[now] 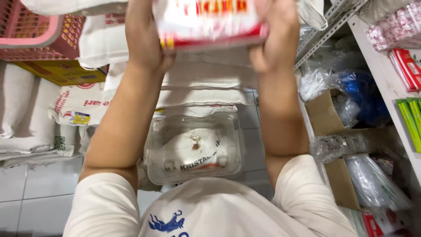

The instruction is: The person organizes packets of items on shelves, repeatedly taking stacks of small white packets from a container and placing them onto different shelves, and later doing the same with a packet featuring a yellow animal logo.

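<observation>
Nearest the camera, the person's white t-shirt [210,210] with a small blue print on the chest; both bare forearms rise from it toward the top of the frame; between the arms, lower down, a clear plastic tub [194,149] sits on white sacks, a white bag lying inside it; pale floor tiles [35,197] show at lower left.

Further up, the left hand [147,35] grips the left end of a white-and-red packet [208,22], fingers wrapped round its edge; the right hand [274,37] clasps the right end of the same packet, so both hands are closed on it; the packet is held level at the top centre of the view, above the tub and above a stack of white sacks [201,83]; its print is blurred, only red, white and yellow patches readable as colour.

To the left, more white sacks [26,105] stacked against each other; a yellow carton [61,72] rests on them, and a pink lattice basket [30,30] sits on the carton at the top left corner.

To the right, a metal shelf frame [324,26] slants up; beside it clear plastic bags [320,79], a blue bag [364,94], an open cardboard box [326,116]; far right, a white shelf board [386,83] carrying red packets [405,68] and green packets [412,123]; more clear-wrapped goods [372,184] lie below.
</observation>
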